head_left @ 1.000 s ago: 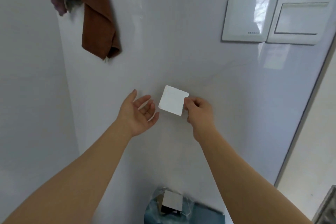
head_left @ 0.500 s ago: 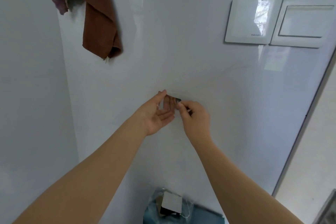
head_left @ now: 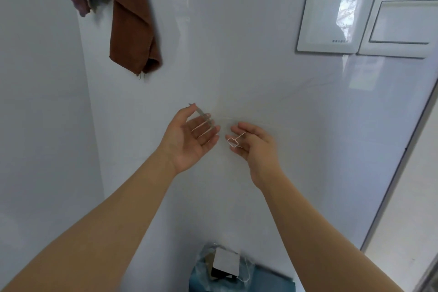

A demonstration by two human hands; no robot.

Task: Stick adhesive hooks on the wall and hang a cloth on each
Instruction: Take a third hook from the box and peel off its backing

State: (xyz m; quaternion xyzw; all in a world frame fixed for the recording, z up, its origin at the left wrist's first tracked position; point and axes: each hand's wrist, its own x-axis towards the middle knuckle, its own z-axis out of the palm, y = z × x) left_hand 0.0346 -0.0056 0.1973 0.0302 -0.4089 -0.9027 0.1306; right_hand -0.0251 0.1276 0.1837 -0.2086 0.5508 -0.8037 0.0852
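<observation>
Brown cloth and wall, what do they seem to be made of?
Brown cloth: woven fabric, matte, probably cotton-like; it drapes in soft folds with a frayed lower corner.
Wall: hard, glossy panel or tile, material unclear; it mirrors a window.

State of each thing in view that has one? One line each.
left hand: thumb and fingers hold the clear hook pad, not yet on the wall
right hand: pinches a small clear piece, apart from the pad
brown cloth: hanging on the wall
purple-grey cloth: hanging beside it, top cropped
plastic bag: lying below the hands, untouched; open or closed unclear
</observation>
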